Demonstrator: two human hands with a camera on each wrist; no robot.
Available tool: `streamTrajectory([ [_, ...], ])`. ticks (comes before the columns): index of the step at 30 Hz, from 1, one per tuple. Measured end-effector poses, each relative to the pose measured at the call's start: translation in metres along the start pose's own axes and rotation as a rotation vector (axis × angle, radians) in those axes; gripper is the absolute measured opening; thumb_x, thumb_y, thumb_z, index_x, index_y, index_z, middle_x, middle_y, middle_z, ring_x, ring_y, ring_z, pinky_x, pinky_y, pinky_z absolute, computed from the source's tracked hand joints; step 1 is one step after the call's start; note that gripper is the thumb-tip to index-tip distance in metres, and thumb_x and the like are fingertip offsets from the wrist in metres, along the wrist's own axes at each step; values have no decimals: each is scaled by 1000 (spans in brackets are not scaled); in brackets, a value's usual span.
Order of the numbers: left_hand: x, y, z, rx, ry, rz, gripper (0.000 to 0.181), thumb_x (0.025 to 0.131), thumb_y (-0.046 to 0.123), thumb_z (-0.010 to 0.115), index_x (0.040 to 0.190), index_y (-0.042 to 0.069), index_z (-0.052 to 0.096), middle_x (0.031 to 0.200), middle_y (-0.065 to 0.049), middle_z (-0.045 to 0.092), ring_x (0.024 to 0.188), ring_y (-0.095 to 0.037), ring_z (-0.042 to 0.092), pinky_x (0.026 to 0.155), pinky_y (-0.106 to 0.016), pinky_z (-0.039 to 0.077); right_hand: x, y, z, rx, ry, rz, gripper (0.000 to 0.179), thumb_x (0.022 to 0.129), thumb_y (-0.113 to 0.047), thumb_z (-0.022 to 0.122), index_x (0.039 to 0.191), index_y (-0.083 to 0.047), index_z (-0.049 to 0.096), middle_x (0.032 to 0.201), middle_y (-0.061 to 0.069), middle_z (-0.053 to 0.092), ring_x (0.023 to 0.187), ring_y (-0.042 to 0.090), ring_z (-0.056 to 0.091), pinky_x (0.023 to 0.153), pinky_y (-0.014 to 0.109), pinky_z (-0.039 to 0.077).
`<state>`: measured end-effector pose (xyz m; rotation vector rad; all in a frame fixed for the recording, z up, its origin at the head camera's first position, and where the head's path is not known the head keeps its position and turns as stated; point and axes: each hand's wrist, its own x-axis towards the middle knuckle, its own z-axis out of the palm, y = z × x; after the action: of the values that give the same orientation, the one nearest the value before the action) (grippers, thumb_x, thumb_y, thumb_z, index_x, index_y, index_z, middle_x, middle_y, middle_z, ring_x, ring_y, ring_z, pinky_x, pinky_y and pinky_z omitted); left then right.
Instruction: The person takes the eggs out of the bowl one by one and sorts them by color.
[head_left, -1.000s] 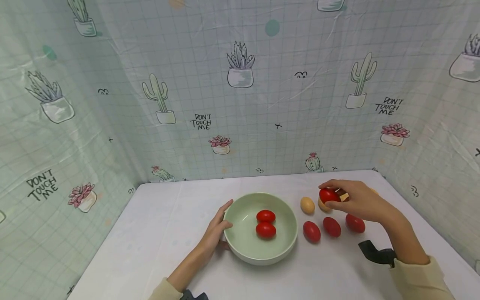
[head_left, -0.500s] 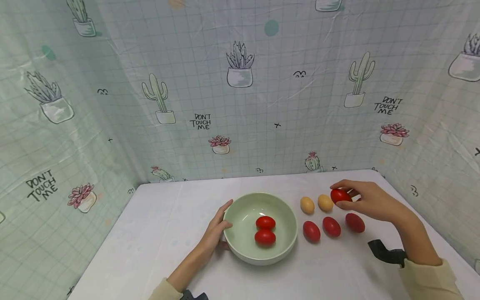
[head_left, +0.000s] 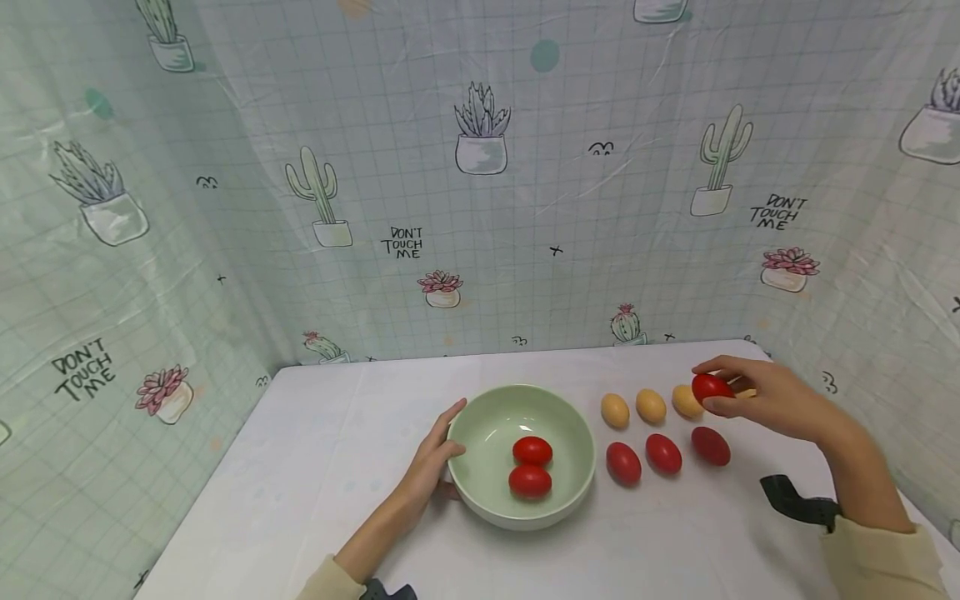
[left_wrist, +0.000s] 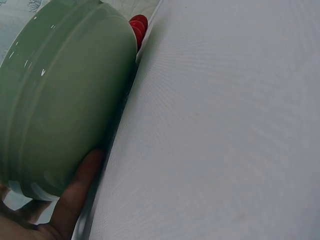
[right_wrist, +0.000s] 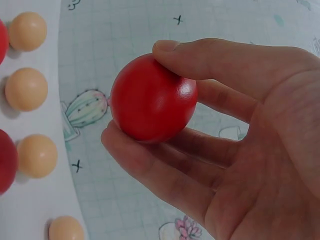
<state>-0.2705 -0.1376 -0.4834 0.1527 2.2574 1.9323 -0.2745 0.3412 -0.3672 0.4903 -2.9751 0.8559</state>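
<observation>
My right hand (head_left: 780, 400) pinches a red egg (head_left: 711, 388) between thumb and fingers, over the back right of the table. In the right wrist view the red egg (right_wrist: 150, 100) sits at the fingertips, thumb on top. On the left, my left hand (head_left: 435, 454) grips the side of a pale green bowl (head_left: 480, 500), its thumb over the rim. The left wrist view shows a finger (left_wrist: 80, 192) low against the bowl's outer wall (left_wrist: 70, 100). Two red eggs lie inside the bowl, a far one (head_left: 532, 451) and a near one (head_left: 530, 482).
Right of the bowl, red eggs (head_left: 663, 454) lie in a row on the white table (head_left: 337, 425). Behind them runs a row of tan eggs (head_left: 651, 407), partly hidden by my right hand. A cactus-print curtain (head_left: 555, 200) surrounds the table's back and sides.
My right hand has moved right with the red egg, past the tan eggs. The two eggs in the bowl have rolled slightly nearer. My left hand has stayed in place.
</observation>
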Motion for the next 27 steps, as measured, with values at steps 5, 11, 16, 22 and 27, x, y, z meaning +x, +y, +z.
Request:
streamTrajectory([
  [5,1,0,1,10,0,-5,73,91,16,52,159,39,37,172,3,26,159,-30,21,121,-66,19,-1,12,-5,-6,-3,35,48,95,-28,72,136,-6,60,123,21,68,106,31,66,69,31,55],
  [11,1,1,2,8,1,-8,73,92,16,52,159,40,37,172,4,26,158,-30,23,120,-66,22,-2,23,-10,7,-18,68,50,96,-27,71,138,-4,58,124,23,66,108,34,65,71,35,55],
  [16,1,1,2,6,-1,-9,72,92,16,52,157,43,38,172,3,25,159,-32,21,121,-68,20,-3,32,-11,16,-29,75,49,95,-25,71,137,-2,58,123,24,66,104,30,66,70,32,56],
  [22,1,1,2,3,-4,-3,72,92,17,53,157,44,38,173,2,24,161,-33,15,123,-70,11,-5,45,-11,22,-38,77,50,93,-21,73,136,2,59,121,25,66,103,29,66,69,29,58],
  [27,1,2,2,4,3,-3,73,92,16,52,158,41,37,172,2,25,161,-32,16,123,-69,11,-7,52,-11,33,-63,106,52,92,-20,74,137,3,58,122,28,64,105,34,63,71,35,61],
])
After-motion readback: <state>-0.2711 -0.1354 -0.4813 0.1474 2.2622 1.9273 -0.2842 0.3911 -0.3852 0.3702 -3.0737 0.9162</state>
